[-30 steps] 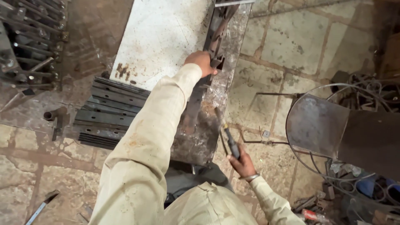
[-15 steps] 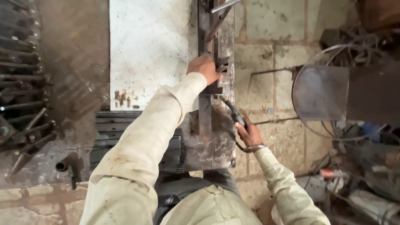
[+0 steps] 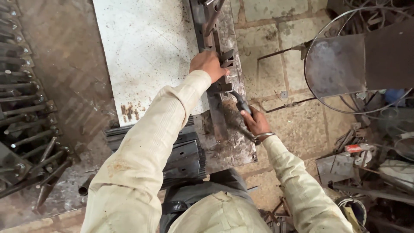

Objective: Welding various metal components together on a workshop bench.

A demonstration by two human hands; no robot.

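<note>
Now left hand (image 3: 210, 64) closed over small steel bracket (image 3: 227, 58), pinning it to long flat bar (image 3: 215, 108) running 12-to-6 along bench (image 3: 233, 146). Right hand (image 3: 256, 122) grips dark-handled electrode holder (image 3: 240, 103), tip aimed at bar just at 6 o'clock of bracket. Step judged: positioning for tack weld. Next move calls for steady bracket, tip brought onto joint. White sheet (image 3: 146, 51) at 9 o'clock; stacked dark bars (image 3: 183, 151) at 7.

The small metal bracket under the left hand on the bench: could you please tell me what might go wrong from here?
The bare left hand presses the small metal bracket close to where the dark-handled tool in the right hand points, so it could be burned or nicked. The bracket sits near the bench edge and might slip off.
</note>
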